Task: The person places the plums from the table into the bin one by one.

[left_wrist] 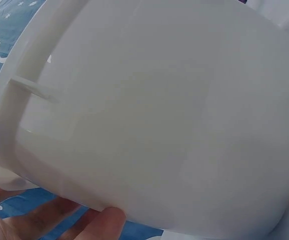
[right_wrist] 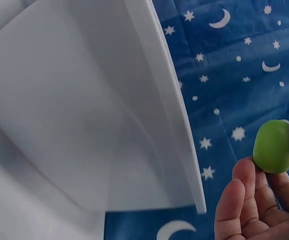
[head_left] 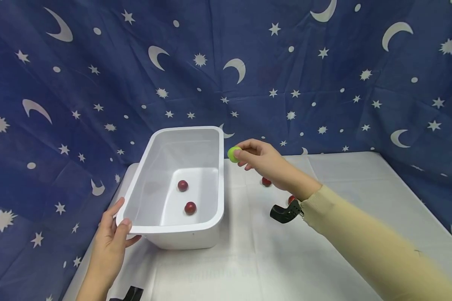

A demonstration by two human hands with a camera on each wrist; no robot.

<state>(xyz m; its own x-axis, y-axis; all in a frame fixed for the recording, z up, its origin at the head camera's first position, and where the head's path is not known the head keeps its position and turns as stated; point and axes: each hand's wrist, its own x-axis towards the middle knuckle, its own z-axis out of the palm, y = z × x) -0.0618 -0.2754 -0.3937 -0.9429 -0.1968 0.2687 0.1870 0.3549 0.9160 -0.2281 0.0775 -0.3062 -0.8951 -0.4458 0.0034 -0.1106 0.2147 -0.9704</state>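
A white plastic bin (head_left: 203,228) stands on the table, with two dark red balls (head_left: 190,208) lying on its floor. My left hand (head_left: 111,234) grips the bin's near left corner, thumb over the rim and fingers outside and below it. In the left wrist view, its fingertips lie along the bin's outer wall (left_wrist: 149,125). Just beyond the bin's right rim, my right hand (head_left: 256,156) pinches a small, smooth, slightly oblong lime-green ball (head_left: 233,154) between thumb and fingers. That green ball (right_wrist: 275,146) shows against the blue cloth in the right wrist view.
Two more red balls, one (head_left: 266,182) below the right hand and another (head_left: 291,200) by the right wrist, lie on the white-covered table (head_left: 245,267), partly hidden by that arm. A dark blue cloth (head_left: 271,83) with moons and stars hangs behind and to the left.
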